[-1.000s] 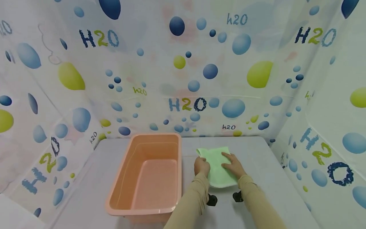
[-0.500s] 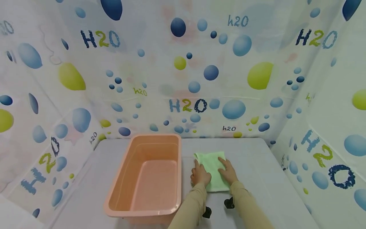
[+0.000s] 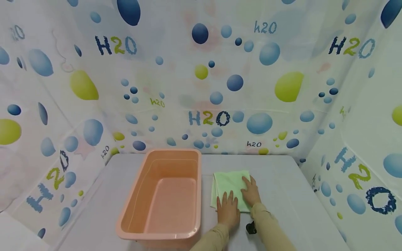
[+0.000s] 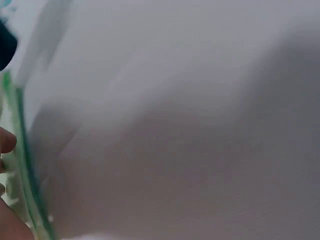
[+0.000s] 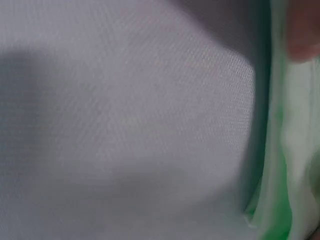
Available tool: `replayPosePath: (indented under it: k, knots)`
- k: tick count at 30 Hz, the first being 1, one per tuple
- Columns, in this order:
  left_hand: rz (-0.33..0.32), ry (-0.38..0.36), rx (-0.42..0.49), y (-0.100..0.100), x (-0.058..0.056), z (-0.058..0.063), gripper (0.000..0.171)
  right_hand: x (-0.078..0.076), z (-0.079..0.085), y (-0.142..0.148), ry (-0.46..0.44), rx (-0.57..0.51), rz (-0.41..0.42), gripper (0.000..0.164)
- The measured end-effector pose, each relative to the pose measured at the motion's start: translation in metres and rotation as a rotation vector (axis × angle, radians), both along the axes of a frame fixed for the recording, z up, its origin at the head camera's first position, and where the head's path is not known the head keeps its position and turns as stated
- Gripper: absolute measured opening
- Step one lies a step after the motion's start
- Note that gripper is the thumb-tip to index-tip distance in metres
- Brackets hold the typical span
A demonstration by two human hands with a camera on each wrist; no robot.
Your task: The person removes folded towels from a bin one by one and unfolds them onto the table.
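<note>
A light green cloth (image 3: 230, 181), folded into layers, lies flat on the table to the right of the basin. My left hand (image 3: 228, 211) rests on its near left part with the fingers straight and pointing away from me. At the cloth's right edge, my right hand (image 3: 251, 191) touches it with fingers extended and spread. In the left wrist view, a layered edge of the cloth (image 4: 25, 165) shows beside blurred fingertips (image 4: 6, 141). The right wrist view catches another cloth edge (image 5: 280, 200) with a blurred fingertip (image 5: 302, 30) above it.
An orange-pink plastic basin (image 3: 169, 205) stands on the white table (image 3: 282, 209), close to the left of the cloth. Behind and at both sides hang white curtains (image 3: 176, 80) printed with bubbles and H2O lettering. A black wrist camera (image 3: 251, 228) sits under my right wrist.
My left hand has let go of the cloth's left edge, moved nearer to me and flattened on top. The cloth came down and toward me, and now lies flatter. My right hand stays at its right side.
</note>
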State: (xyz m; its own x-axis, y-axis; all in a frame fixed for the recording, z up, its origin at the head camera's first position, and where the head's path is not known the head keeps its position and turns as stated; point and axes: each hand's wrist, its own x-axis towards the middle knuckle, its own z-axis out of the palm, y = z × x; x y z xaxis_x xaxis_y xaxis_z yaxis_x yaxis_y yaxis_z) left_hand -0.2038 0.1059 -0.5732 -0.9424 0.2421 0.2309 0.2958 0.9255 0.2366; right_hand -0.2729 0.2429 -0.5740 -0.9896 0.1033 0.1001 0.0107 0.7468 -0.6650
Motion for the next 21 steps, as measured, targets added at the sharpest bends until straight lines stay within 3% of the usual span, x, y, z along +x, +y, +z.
replayPosePath:
  k: [4,7,10,13,17,21]
  knots:
    - [-0.078,0.017,-0.174,-0.001,0.015,-0.012,0.049,0.002,0.000,-0.003,0.044,0.289,-0.002,0.043]
    - [-0.126,-0.016,-0.219,-0.004,0.020,-0.017,0.048,0.001,0.006,-0.009,0.056,0.435,0.098,0.042]
    - [-0.168,-0.044,-0.192,-0.006,0.022,-0.017,0.044,0.001,0.012,-0.013,0.006,0.438,0.180,0.042]
    - [-0.187,-0.061,-0.137,-0.006,0.022,-0.015,0.042,-0.001,0.014,-0.015,-0.039,0.397,0.181,0.038]
    - [-0.165,-0.079,-0.110,-0.004,0.020,-0.013,0.041,-0.008,0.011,-0.014,-0.057,0.402,0.175,0.037]
    - [-0.133,-0.069,-0.154,-0.004,0.018,-0.011,0.042,-0.014,0.008,-0.013,-0.085,0.437,0.169,0.036]
